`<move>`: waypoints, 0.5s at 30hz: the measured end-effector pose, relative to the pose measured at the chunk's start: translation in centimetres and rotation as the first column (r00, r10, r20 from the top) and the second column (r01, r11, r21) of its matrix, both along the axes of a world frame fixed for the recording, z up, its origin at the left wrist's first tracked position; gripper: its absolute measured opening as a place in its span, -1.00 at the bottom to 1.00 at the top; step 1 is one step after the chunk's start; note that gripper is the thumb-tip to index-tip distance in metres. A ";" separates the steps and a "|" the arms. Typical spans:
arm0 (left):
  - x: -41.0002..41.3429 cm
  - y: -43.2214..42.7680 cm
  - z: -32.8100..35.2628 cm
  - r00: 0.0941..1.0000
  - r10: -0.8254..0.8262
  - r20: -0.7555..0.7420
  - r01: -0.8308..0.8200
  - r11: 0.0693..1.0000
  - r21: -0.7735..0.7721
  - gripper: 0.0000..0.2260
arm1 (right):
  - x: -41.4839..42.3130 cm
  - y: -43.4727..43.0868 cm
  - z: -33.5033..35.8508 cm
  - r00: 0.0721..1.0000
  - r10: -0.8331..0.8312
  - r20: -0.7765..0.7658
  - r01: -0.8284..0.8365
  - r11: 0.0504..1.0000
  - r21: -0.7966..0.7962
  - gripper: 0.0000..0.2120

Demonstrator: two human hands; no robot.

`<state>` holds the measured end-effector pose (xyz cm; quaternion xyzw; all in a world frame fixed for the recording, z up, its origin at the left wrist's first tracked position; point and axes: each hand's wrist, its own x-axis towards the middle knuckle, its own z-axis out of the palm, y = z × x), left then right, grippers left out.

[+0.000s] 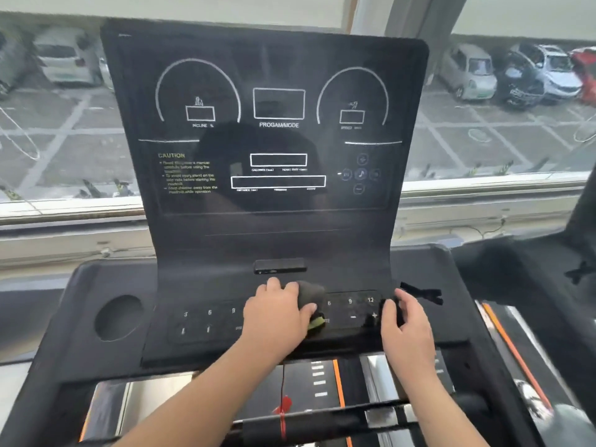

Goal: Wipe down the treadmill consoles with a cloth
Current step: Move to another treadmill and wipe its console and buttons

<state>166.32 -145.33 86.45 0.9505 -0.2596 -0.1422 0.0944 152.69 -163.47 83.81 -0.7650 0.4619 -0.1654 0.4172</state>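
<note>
A black treadmill console stands upright in front of me, its dark display printed with white dials and boxes. Below it lies the flat button panel with numbered keys. My left hand presses a crumpled grey cloth with a yellow-green edge onto the middle of that panel. My right hand rests on the panel's right end near the plus key, fingers spread and slightly curled. Nothing clearly shows in its grasp.
A round cup holder sits left of the panel. A black clip or strap lies just beyond my right fingers. A red safety cord hangs by the front handlebar. Another machine stands to the right. A window overlooks parked cars.
</note>
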 end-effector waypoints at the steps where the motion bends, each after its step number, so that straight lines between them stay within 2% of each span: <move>1: -0.6 -1.7 0.1 1.000 -0.019 -0.005 0.019 1.000 -0.001 -0.51 | -0.1 -0.6 0.4 1.000 -0.026 0.011 0.026 0.999 0.032 -0.66; 4: -2.5 -7.4 0.0 0.999 -0.053 0.011 0.054 0.998 -0.042 -0.53 | -0.5 -2.9 0.9 0.997 -0.062 0.037 0.056 0.987 0.149 -0.78; 8: -6.3 -13.1 -1.0 0.984 -0.176 0.004 0.176 0.984 -0.034 -0.50 | -0.6 -5.9 0.7 0.995 -0.060 0.083 0.041 0.977 0.210 -0.68; 11: -8.2 -13.7 -1.7 0.955 -0.297 0.017 0.298 0.954 -0.040 -0.48 | -0.4 -7.4 0.7 0.993 -0.063 0.098 0.036 0.966 0.256 -0.70; 15: -6.4 -11.5 -0.9 0.934 -0.329 -0.137 0.313 0.941 -0.128 -0.50 | 0.9 -8.1 1.0 0.994 -0.007 0.105 -0.016 0.976 0.219 -0.77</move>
